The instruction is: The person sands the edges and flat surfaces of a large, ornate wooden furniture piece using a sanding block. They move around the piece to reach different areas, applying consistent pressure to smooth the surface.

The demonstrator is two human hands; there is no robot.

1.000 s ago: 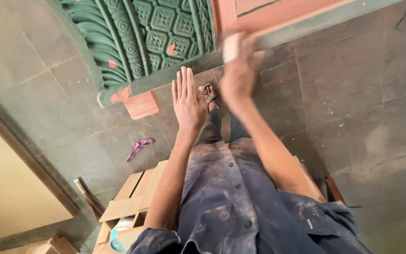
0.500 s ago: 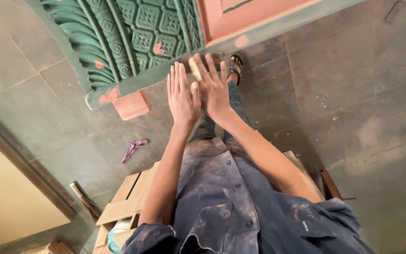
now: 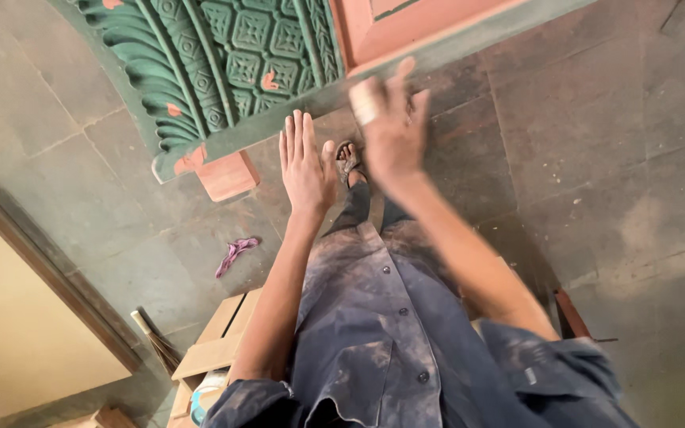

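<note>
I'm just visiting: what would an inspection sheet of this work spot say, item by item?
Surface: dusty stone-tiled floor.
Job's things: green carved wooden panel with a reddish frame, raised on a reddish block.
Clutter: purple rag on the floor; small broom; pale wooden boards at lower left.
Hands: left hand flat and open at the panel's lower edge; right hand blurred, with something small and pale at the fingers.
Cables: nothing seen.
Surroundings: cream board with dark edge at left; sandalled foot below the hands.
</note>
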